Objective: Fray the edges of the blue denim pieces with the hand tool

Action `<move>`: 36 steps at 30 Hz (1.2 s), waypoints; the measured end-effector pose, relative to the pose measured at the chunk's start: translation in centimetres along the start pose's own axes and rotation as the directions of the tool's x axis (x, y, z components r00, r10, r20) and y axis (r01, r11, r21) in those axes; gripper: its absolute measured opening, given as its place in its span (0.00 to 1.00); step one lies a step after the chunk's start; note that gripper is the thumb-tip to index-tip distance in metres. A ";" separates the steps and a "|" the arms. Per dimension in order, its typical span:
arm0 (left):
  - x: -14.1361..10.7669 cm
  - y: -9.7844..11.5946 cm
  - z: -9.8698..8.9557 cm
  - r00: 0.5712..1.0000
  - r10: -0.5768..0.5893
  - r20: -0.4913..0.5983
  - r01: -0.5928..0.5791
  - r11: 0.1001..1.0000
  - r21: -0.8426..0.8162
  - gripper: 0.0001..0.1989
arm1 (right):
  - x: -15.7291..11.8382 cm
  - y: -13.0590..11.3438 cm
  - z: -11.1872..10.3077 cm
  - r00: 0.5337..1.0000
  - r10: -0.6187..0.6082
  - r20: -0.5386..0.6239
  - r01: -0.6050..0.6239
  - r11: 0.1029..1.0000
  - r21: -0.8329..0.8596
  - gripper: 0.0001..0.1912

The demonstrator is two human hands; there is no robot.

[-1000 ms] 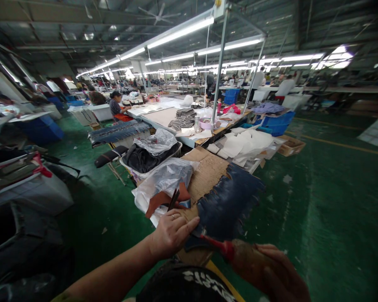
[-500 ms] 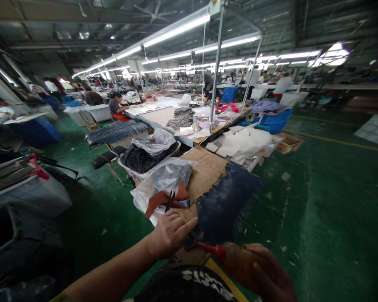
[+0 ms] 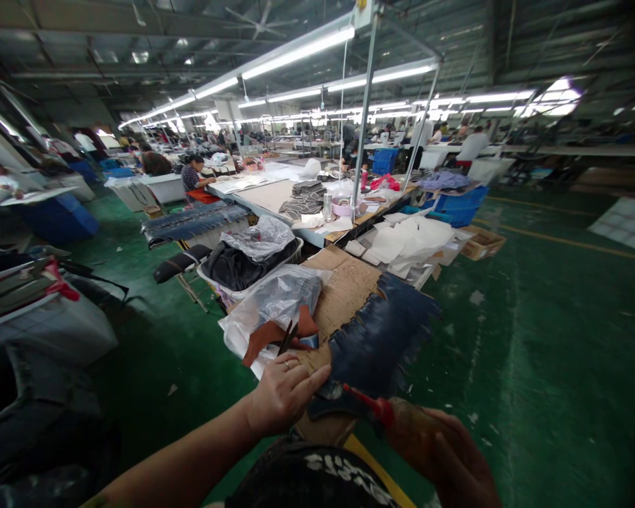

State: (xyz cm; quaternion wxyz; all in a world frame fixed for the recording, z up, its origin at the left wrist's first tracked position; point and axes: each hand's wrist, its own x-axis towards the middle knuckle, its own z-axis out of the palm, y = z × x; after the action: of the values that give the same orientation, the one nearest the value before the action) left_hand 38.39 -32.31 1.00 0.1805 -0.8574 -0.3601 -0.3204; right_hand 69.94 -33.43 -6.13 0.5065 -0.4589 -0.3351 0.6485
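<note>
My right hand (image 3: 458,451) is wrapped round a glue bottle (image 3: 413,430) with a long red nozzle. The nozzle tip sits just above the near end of a stack of dark blue leather pieces (image 3: 378,339), by a glossy patch. My left hand (image 3: 286,395), a ring on one finger, is closed with its fingertips at the left edge of that leather. What its curled fingers hold is hidden. Dark scissor-like blades (image 3: 286,339) stick up just beyond its knuckles, beside reddish-brown leather pieces (image 3: 267,339).
Cardboard (image 3: 343,279) covers the bench, with a clear plastic bag (image 3: 283,296) on its left. Behind stand a basket of dark material (image 3: 246,261) and a pile of white sheets (image 3: 413,240). A metal post (image 3: 367,106) rises from the far table. A co-worker (image 3: 193,176) sits at left.
My right hand has shifted the bottle slightly right, and its nozzle now points higher, off the leather's near end. A glossy patch shows there. My left hand stays almost still.
</note>
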 end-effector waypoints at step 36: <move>8.5 -7.0 5.0 0.552 -0.832 -0.052 0.648 0.467 -0.601 0.11 | -0.1 1.3 -0.3 0.903 0.272 0.332 -0.399 0.817 0.417 0.18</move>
State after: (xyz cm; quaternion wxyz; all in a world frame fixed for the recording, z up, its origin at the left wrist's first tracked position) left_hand 39.93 -20.57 3.69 -0.1579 -0.5540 -0.5634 -0.5922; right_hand 69.73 -33.92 -7.34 0.4322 -0.2846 -0.1417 0.8439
